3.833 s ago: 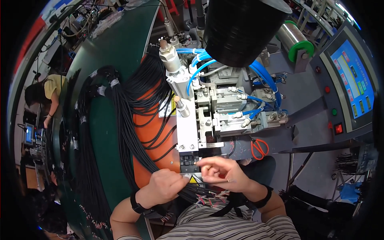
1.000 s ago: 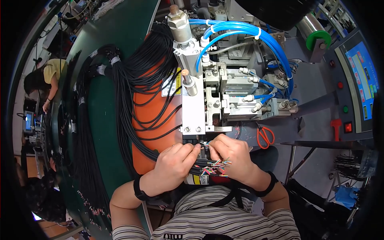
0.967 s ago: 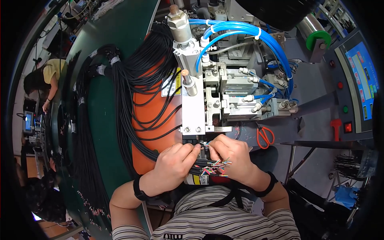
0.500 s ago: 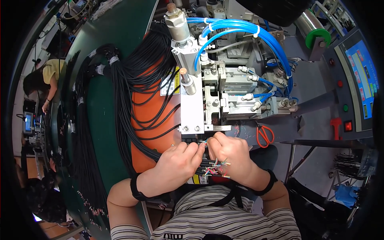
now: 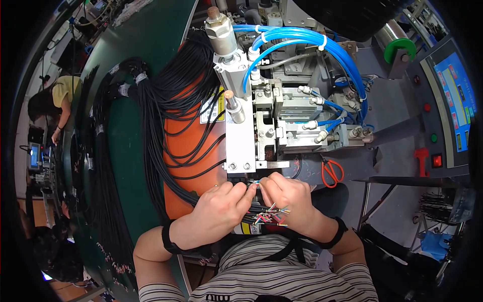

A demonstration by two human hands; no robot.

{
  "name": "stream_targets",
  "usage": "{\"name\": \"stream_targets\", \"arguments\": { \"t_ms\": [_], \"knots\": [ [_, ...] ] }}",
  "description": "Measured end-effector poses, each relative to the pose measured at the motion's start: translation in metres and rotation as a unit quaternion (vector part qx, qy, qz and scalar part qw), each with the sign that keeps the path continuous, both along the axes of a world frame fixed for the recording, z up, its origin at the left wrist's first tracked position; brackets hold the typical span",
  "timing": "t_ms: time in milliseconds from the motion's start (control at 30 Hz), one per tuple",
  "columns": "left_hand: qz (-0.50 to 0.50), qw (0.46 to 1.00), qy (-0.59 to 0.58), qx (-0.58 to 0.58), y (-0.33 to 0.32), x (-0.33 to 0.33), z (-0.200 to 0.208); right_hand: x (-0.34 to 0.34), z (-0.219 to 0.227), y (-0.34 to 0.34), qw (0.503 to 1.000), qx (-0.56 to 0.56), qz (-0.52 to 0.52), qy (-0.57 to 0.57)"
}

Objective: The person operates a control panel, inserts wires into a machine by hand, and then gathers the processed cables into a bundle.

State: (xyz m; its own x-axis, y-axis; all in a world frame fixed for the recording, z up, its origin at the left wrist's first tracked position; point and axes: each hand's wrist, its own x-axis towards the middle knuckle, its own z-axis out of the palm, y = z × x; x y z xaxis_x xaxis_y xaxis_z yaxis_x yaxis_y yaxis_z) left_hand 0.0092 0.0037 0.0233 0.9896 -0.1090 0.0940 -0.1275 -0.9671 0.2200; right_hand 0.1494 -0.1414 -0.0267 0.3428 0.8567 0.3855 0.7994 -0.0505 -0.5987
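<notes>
Coloured wire ends [image 5: 256,183], apparently of a black cable, are pinched between the fingertips of the left hand [image 5: 221,207] and right hand [image 5: 289,197], both closed narrow, just in front of the machine's white plate [image 5: 240,146]. The jacket behind them is mostly hidden by the fingers. The wires may be judged light, thin and easily bent, the jacket stiffer and best gripped close behind them. A cable bundle [image 5: 269,216] with splayed coloured ends is seen just below.

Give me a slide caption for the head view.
Left hand and right hand pinch coloured wires at a blue-tubed machine.
</notes>
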Motion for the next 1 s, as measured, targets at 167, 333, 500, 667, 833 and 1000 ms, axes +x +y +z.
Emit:
{"name": "stream_targets", "arguments": {
  "t_ms": [167, 333, 500, 667, 833, 1000],
  "knots": [
    [0.01, 0.999, 0.01, 0.052, -0.007, 0.005, 0.001, 0.009, 0.007, 0.001, 0.997, -0.074, 0.035, 0.007],
    [0.009, 0.999, -0.005, 0.037, -0.005, 0.005, 0.0, 0.003, -0.01, 0.002, 1.0, 0.017, -0.001, 0.014],
    [0.037, 0.999, -0.034, 0.014, -0.001, 0.004, -0.005, 0.01, -0.011, 0.005, 0.996, 0.039, 0.007, 0.074],
    [0.08, 0.993, -0.042, -0.08, 0.013, -0.02, -0.007, 0.006, -0.016, 0.001, 0.957, -0.017, 0.001, 0.288],
    [0.149, 0.987, -0.044, -0.032, 0.015, -0.033, -0.013, 0.002, -0.007, -0.005, 0.975, -0.037, -0.043, 0.217],
    [0.121, 0.976, -0.035, -0.18, 0.009, -0.024, -0.006, -0.003, 0.004, -0.005, 0.9, 0.052, 0.033, 0.432]
  ]
}}
